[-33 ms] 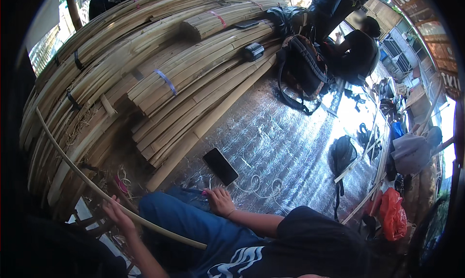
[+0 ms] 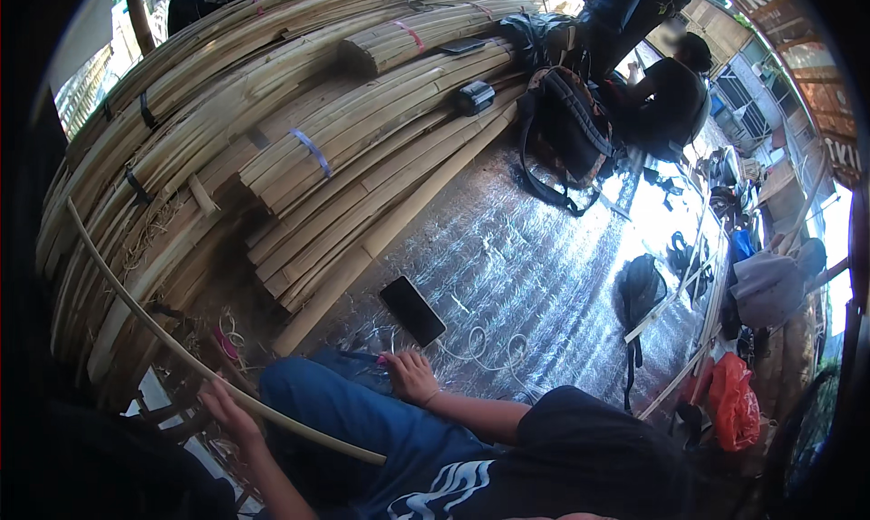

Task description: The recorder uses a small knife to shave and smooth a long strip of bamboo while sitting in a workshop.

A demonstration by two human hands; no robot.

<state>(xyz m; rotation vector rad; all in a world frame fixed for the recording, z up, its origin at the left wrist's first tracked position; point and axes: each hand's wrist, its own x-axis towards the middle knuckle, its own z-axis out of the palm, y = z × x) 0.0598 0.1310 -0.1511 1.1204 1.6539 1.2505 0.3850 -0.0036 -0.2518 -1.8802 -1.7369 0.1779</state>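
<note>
A long, curved bamboo strip (image 2: 304, 422) runs from the bamboo stacks at the left down across my blue-trousered leg. My left hand (image 2: 233, 415) is at the strip's lower half, fingers closed together against it; the fingertips are partly hidden. Resting beside my knee, my right hand (image 2: 412, 377) is closed round a small thing with a pink end (image 2: 383, 360). The rest of that thing is too dark to make out. Just beyond this hand lies a black phone (image 2: 413, 311) on the silver foil mat (image 2: 507, 248), with a pale cable (image 2: 480, 352) near it.
Bundles of split bamboo (image 2: 362, 130) fill the left and back, with a small dark box (image 2: 476, 97) on top. A black backpack (image 2: 566, 126) stands at the mat's far edge, near a seated person (image 2: 671, 103). At the right are a black mesh bag (image 2: 644, 284) and a red plastic bag (image 2: 734, 402).
My left hand has shifted slightly down and right along the strip, its fingers closer together. My right hand and the strip look unmoved.
</note>
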